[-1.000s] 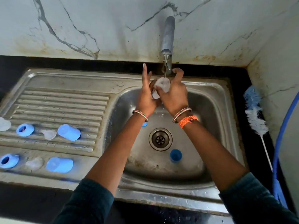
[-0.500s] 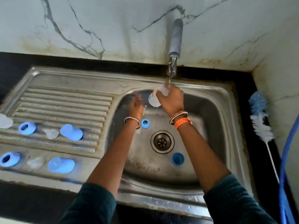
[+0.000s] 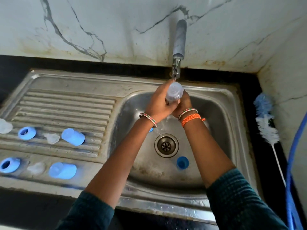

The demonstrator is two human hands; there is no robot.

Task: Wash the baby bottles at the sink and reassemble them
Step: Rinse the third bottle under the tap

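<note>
Both my left hand (image 3: 159, 101) and right hand (image 3: 181, 103) wrap their fingers around the light, wet, slippery clear bottle (image 3: 174, 93), best held mid-body under the tap (image 3: 178, 47).

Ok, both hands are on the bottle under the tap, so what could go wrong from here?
1. The clear bottle is wet and held by both hands over the basin; it could slip and drop.
2. The blue cap lies loose beside the drain, where draining water may push it around.
3. Splash could reach the parts on the drainboard.
</note>
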